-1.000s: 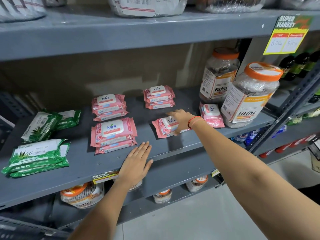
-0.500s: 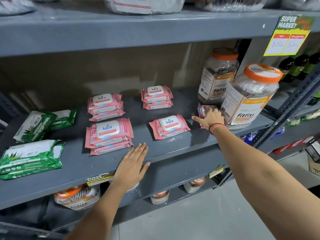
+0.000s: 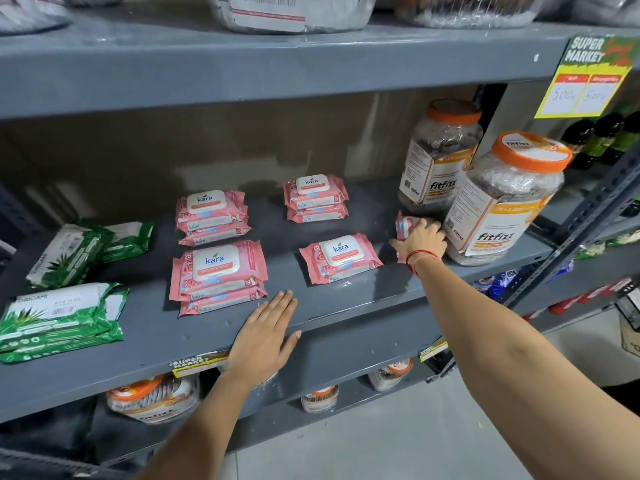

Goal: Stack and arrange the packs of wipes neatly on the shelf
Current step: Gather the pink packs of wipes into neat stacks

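Pink Kara wipe packs lie on the grey shelf [image 3: 346,306]. One stack [image 3: 217,276] sits front left, another stack [image 3: 211,216] behind it, and a third stack [image 3: 314,197] at the back middle. A single pink pack [image 3: 341,257] lies flat front middle. My right hand [image 3: 421,241] covers a further pink pack [image 3: 404,226] beside the jars, fingers curled onto it; most of that pack is hidden. My left hand [image 3: 265,337] rests flat and empty on the shelf's front edge.
Green Origami wipe packs lie at the left, two in front [image 3: 60,318] and two behind [image 3: 74,252]. Two orange-lidded Fitfizz jars [image 3: 504,199] [image 3: 438,157] stand right of my right hand. A slanted metal upright [image 3: 588,230] borders the right. More jars sit below.
My right hand left the single front pack, moved right and came down on the pink pack by the jars. My left hand stayed on the shelf edge.
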Demonstrator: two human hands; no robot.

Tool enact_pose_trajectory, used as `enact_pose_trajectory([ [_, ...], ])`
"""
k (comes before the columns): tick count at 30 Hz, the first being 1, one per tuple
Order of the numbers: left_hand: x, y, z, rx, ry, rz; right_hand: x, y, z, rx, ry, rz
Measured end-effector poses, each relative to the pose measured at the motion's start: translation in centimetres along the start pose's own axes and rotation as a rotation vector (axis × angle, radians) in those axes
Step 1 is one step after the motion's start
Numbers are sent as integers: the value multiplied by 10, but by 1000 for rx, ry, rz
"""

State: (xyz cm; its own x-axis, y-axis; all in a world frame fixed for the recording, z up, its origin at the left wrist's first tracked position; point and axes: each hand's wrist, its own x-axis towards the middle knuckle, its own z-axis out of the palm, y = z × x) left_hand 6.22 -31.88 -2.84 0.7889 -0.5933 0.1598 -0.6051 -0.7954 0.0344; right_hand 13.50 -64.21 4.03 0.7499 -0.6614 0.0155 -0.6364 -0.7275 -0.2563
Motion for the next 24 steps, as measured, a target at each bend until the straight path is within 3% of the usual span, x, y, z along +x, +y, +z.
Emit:
enact_pose_trajectory([
  [5,0,1,-1,12,-6,4,4,-3,-8,156,-15,34],
  [10,0,0,0,2,-10,13,-2,-26,-24,431,-23,-122],
  [18,1,0,4,20,-13,9,-41,-56,-15,321,-154,-426],
  [24,1,-1,5,65,-25,7,-40,-59,-23,128,-228,-396],
])
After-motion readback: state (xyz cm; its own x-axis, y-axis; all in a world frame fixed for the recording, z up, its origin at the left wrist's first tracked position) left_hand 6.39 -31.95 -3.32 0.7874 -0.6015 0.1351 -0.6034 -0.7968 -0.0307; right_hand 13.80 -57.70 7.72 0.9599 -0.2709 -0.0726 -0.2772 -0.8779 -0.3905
